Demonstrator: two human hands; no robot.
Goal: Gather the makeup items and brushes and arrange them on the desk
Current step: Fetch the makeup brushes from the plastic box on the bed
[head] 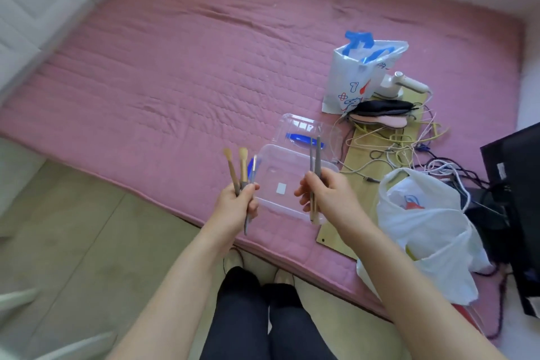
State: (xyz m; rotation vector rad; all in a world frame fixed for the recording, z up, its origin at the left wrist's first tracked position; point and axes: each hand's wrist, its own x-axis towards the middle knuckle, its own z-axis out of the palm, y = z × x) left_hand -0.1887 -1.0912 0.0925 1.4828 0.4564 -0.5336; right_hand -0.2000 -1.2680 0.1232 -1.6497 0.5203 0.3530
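Above the near edge of the pink mattress [181,73], the left hand [238,203] grips a bundle of makeup brushes [242,175]. Its fingers [253,188] are curled round the handles and the thumb presses them in. The brushes stand nearly upright, long axes running away from the person. Two tan bristle heads point up and slightly left, and a thinner brush stands just beside them on the right. One handle end sticks out below the hand.

Between the two hands a clear plastic box [287,184] lies on the mattress. It looks empty except for a small white label on its base. Its clear lid [304,133], with a blue handle, lies just behind it.

The right hand [327,199] holds two slim dark brushes [316,161]. The thumb and curled fingers [304,187] pinch them about midway along. These also run close to upright, with their dark ends pointing up over the lid and their pale ends hanging below the hand over the box's near rim.

To the right, a white plastic bag [426,228] sits open on the mattress edge; what is inside it I cannot tell. Further back a white printed bag [356,79] with blue handles stands upright, with tangled cables [409,143] near it.
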